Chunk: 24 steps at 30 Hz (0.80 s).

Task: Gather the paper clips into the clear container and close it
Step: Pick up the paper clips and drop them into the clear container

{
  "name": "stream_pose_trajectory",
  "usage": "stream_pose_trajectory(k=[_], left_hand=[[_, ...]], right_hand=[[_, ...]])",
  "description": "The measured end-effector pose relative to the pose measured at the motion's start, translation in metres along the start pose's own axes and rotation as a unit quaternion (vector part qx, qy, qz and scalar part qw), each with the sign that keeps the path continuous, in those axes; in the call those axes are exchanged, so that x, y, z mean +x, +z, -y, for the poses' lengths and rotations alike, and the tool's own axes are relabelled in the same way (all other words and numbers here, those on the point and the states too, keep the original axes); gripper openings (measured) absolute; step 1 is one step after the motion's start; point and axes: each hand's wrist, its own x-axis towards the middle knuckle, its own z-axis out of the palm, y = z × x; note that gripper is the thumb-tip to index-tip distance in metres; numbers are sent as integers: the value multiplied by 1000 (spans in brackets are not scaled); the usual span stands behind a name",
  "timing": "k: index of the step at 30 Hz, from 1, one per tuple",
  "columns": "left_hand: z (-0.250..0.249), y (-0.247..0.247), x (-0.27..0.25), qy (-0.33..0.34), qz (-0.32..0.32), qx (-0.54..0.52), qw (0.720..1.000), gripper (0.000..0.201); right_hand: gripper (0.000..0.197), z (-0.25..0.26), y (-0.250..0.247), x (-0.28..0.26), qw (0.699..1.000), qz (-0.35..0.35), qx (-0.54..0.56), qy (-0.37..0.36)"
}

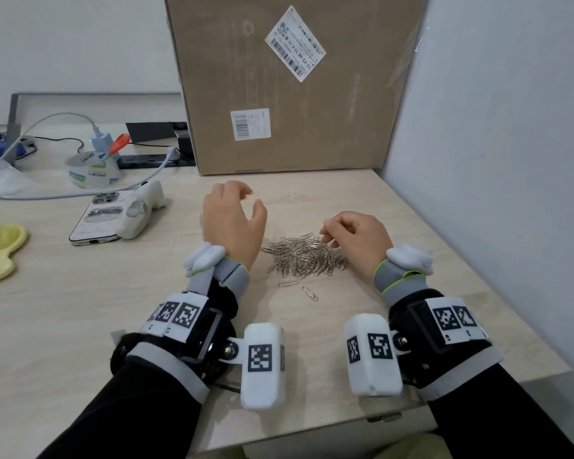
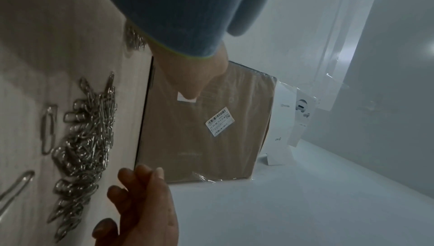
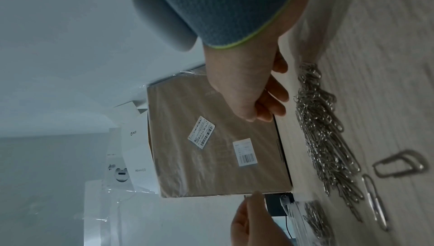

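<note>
Our right hand hovers over the far right edge of the paper clip pile on the tabletop, fingers curled down. The right wrist view hints at one clip pinched, though we cannot tell for sure. Our left hand is spread and holds nothing, poised above the clear container, which already holds some clips and sits left of the pile. Two stray clips lie nearer us. Judging by this, the right hand is nearer the pile and carries leftward.
</note>
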Motion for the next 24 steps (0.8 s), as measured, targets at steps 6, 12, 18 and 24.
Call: stream_pose_trajectory(k=[6, 12, 18, 24], left_hand=[[19, 7, 3, -174, 40, 106, 978, 71], [30, 14, 6, -222, 95, 103, 965, 68], [23, 13, 3, -169, 103, 18, 980, 69], [7, 15, -6, -99, 142, -71, 982, 74]], right_hand=[[20, -3, 1, 1, 1000, 1, -17, 8], [9, -6, 0, 2, 998, 1, -61, -21], [16, -5, -2, 0, 991, 34, -128, -4], [34, -6, 0, 1, 981, 89, -171, -8]])
